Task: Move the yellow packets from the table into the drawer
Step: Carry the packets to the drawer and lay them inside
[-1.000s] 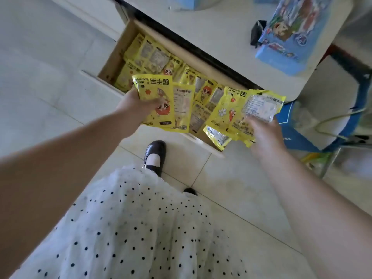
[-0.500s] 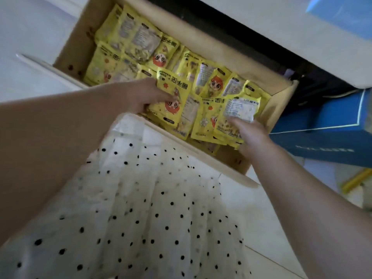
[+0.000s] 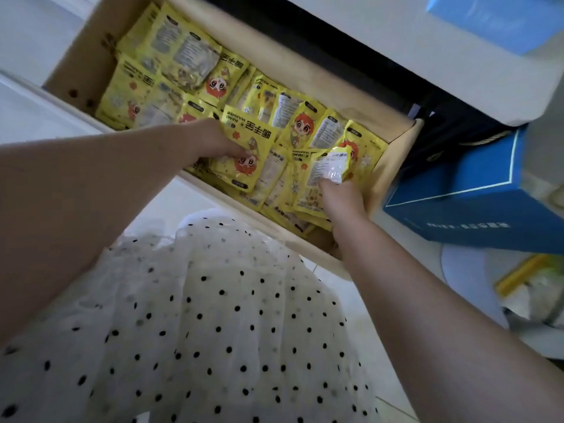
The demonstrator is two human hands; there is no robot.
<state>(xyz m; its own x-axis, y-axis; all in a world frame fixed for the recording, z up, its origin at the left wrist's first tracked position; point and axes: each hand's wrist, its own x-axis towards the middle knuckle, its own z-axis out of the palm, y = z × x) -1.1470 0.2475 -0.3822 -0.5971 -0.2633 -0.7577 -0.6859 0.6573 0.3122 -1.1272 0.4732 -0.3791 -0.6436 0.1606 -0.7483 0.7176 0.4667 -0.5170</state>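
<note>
Yellow packets: light, soft, slick foil pouches, likely to slide off each other; best pinched at a flat sealed edge. Left hand grips a small stack low over the open drawer. Right hand pinches another bunch, apparently by its lower edge. Both arms reach down and forward, wrists dipped inside the drawer.

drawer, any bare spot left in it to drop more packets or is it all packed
Bare wood shows in the drawer only at the far-left end, beside the packets, and in the near-right corner below the right hand. The middle, around the left hand, is crowded with overlapping packets.
</note>
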